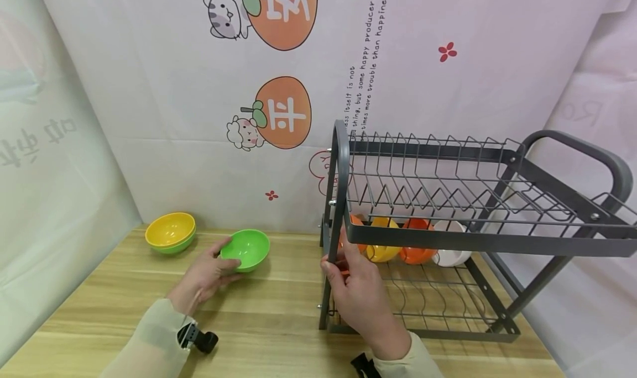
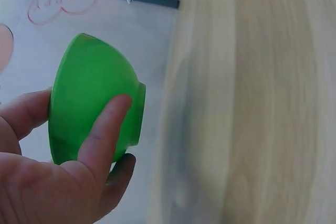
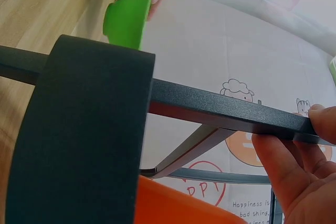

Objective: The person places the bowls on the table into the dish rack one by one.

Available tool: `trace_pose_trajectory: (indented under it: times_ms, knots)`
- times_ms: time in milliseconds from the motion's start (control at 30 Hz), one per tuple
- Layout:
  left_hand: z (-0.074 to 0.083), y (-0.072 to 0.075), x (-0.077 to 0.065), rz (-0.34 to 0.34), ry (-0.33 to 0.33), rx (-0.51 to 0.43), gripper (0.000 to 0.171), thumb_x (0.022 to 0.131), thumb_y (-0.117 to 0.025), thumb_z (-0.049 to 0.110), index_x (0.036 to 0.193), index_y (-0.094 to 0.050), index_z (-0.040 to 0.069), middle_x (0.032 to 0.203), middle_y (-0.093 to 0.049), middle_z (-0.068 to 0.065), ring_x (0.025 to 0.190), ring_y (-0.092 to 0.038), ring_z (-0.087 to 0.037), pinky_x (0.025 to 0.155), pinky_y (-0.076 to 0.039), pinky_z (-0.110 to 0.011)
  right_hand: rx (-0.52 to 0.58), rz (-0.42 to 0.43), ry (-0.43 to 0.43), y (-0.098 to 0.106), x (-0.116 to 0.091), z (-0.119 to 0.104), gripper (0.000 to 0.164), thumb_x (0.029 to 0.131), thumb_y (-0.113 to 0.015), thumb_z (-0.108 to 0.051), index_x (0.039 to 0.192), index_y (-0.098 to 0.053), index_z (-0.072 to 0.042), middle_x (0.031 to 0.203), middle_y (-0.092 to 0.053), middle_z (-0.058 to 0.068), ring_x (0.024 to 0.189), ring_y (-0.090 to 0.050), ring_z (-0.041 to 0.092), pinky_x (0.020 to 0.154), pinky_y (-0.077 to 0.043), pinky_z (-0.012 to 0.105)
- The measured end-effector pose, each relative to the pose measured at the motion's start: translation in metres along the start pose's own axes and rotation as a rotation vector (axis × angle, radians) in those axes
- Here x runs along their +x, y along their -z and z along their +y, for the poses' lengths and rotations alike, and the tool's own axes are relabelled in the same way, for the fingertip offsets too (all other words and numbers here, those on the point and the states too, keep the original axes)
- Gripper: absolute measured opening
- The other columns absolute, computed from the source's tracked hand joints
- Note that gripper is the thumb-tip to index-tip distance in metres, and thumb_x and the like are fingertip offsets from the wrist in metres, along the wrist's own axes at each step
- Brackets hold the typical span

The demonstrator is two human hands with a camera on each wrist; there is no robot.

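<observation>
My left hand (image 1: 209,270) holds a green bowl (image 1: 246,248) by its side, over the left part of the wooden table. In the left wrist view the bowl (image 2: 86,95) shows its outside and foot ring, with a finger along its wall. My right hand (image 1: 362,298) grips the front left post of a dark two-tier dish rack (image 1: 478,246). The right wrist view shows thumb and fingers (image 3: 281,163) on either side of that metal bar (image 3: 231,109). Orange bowls (image 1: 354,240) stand on the lower tier just behind the right hand, partly hidden by it.
A yellow bowl (image 1: 170,229) sits in a green bowl (image 1: 175,247) at the table's back left. Yellow (image 1: 382,251), red-orange (image 1: 417,253) and white bowls (image 1: 452,255) stand tilted along the rack's lower tier. The upper tier's wire slots (image 1: 423,173) hang over them. A printed cloth (image 1: 199,118) backs the table.
</observation>
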State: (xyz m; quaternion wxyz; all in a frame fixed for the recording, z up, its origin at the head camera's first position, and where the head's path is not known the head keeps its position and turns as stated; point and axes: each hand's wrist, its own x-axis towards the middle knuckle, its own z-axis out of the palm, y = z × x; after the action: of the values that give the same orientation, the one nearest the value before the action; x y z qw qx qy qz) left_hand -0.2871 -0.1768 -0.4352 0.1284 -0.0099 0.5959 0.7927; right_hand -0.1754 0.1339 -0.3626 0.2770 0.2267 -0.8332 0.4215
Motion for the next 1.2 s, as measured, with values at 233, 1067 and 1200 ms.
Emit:
trace_pose_trajectory:
  times_ms: [233,1067,1200]
  knots:
    - [0.01,-0.018,-0.015,-0.044,-0.017,-0.006,0.089,0.089,-0.055,-0.02,0.16,-0.009,0.006,0.161,0.009,-0.023,0.125,-0.042,-0.044,0.102,-0.043,-0.055,0.002,-0.009,-0.026,0.001,0.0,-0.002,0.087,0.094,-0.068,-0.003,0.161,-0.017,-0.024,0.099,-0.066,-0.006,0.079,-0.062,0.008,0.061,-0.055,0.024]
    - [0.034,-0.064,-0.069,-0.21,-0.04,0.051,0.084,0.087,-0.06,-0.017,0.158,-0.022,0.006,0.157,-0.01,-0.03,0.119,-0.05,-0.046,0.091,-0.054,-0.051,-0.008,-0.003,-0.024,0.001,0.001,-0.003,0.088,0.093,-0.069,-0.003,0.161,-0.017,-0.024,0.099,-0.065,-0.006,0.08,-0.063,0.008,0.063,-0.056,0.025]
    - [0.033,-0.066,-0.074,-0.247,-0.033,0.061,0.083,0.087,-0.062,-0.015,0.158,-0.023,0.005,0.158,-0.009,-0.026,0.12,-0.048,-0.045,0.092,-0.053,-0.052,-0.011,-0.002,-0.023,0.001,0.0,-0.004,0.088,0.094,-0.069,-0.003,0.161,-0.017,-0.026,0.098,-0.065,-0.006,0.08,-0.063,0.008,0.064,-0.057,0.025]
